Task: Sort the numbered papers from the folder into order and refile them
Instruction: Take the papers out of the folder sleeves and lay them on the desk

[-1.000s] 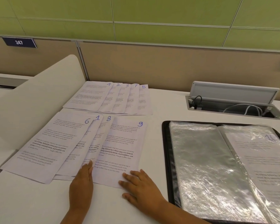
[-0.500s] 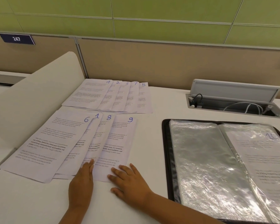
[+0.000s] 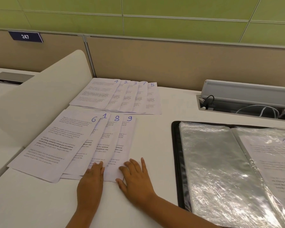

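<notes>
Two fanned rows of numbered sheets lie on the white desk. The far row [image 3: 117,96] shows 4, 2, 3, 7, 5. The near row shows 6 [image 3: 56,142], 1, 8 and 9 [image 3: 127,139], overlapping left to right. My left hand [image 3: 91,180] lies flat with straight fingers on the bottom of sheet 8. My right hand [image 3: 136,176] presses flat on the lower right corner of sheet 9. To the right lies the open black folder [image 3: 175,162] with clear plastic sleeves; a sheet marked 10 [image 3: 273,162] sits in its right-hand sleeve.
A curved white divider [image 3: 39,89] rises along the left of the papers. A beige partition stands behind the desk. An open cable box [image 3: 244,106] with wires sits at the back right, just beyond the folder.
Sheet 9 has slid left under my right hand and now overlaps sheet 8 more tightly. My left hand has stayed on the bottom of the near row.
</notes>
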